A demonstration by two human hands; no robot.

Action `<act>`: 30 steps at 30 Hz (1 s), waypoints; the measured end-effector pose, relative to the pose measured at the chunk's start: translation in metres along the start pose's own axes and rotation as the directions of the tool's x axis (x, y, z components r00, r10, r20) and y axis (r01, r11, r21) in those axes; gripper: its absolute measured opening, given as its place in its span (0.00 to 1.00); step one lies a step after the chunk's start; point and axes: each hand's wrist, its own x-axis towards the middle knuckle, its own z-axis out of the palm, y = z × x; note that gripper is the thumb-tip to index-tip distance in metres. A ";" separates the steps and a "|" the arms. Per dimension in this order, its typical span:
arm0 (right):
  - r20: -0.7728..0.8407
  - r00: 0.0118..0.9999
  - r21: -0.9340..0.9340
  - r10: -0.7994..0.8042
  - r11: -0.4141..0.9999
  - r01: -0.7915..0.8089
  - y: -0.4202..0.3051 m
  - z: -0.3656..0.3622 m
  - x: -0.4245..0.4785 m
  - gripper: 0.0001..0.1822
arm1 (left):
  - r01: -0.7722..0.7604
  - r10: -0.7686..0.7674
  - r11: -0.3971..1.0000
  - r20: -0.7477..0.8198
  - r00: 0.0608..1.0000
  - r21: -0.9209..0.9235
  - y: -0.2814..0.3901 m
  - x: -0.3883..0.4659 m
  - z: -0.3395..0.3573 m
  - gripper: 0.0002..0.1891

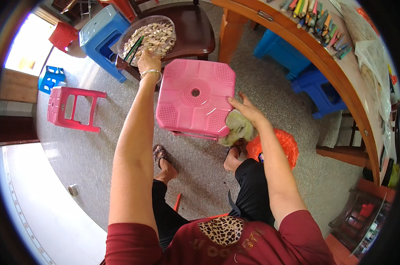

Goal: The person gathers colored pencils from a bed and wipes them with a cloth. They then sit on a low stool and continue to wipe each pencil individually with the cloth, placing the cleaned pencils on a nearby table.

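My left hand (149, 62), with a bangle at its wrist, is at the near rim of a clear plastic bowl (121, 49). The fingertips are hidden, and the hand appears to grip that rim. Small pale pieces (153, 34) fill the bowl, and dark green chopsticks (133, 49) lean in it. It rests on the front of a dark wooden chair (195, 28). A pink plastic stool (186, 109) stands before me. My right hand (249, 111) has its thumb at the stool's right edge. A greenish cloth (239, 127) hangs below that palm at the stool's corner; whether I grip either is unclear.
An orange-red plastic bag (287, 145) sits by my right foot. On the right, a wooden table (348, 89) bears many coloured pens (322, 23). Blue stools (282, 53) stand under it. Another pink stool (75, 107) lies on its side at left, near a tall blue stool (102, 29).
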 end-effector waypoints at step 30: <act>0.361 0.929 -0.084 0.075 0.995 -0.047 0.054 0.078 -0.061 0.51 | -0.067 0.025 0.977 -0.204 0.979 -0.200 -0.083 -0.146 -0.100 0.19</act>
